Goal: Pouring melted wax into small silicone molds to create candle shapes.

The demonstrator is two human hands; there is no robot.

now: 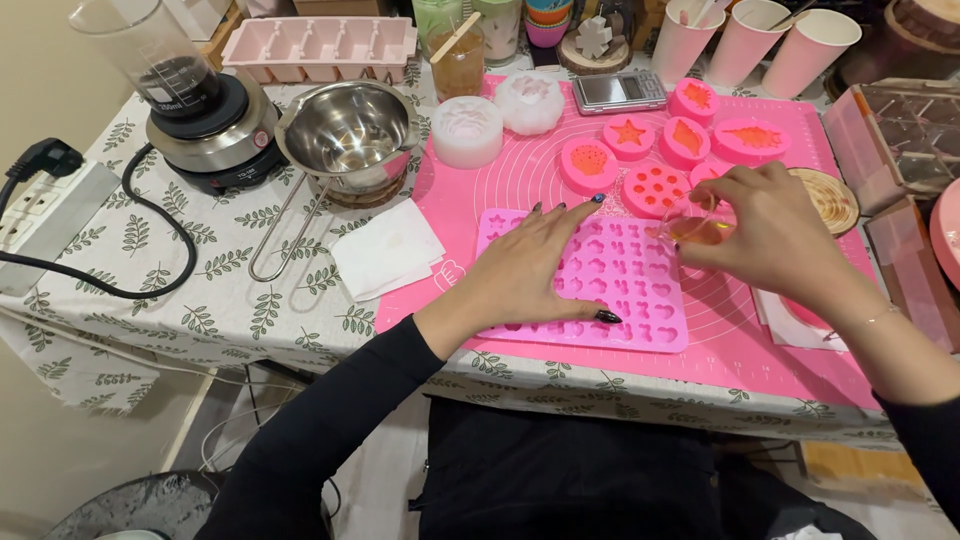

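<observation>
My left hand (525, 268) lies flat, fingers spread, on the left half of a pink silicone mould tray (640, 290) with many small shaped cavities. My right hand (775, 235) grips a small clear cup (695, 225) holding amber liquid, tilted over the tray's upper right corner. The tray sits on a large pink silicone mat (520, 180). Behind it lie several round pink moulds (655, 190), some with orange-filled shapes.
A steel pouring pot (350, 130) with a long handle sits left of the mat, beside a small hot plate (215, 130) carrying a glass beaker. White tissue (385, 250), two white moulds (467, 130), a pocket scale (620, 92), paper cups (750, 40) and a power strip (40, 215) surround.
</observation>
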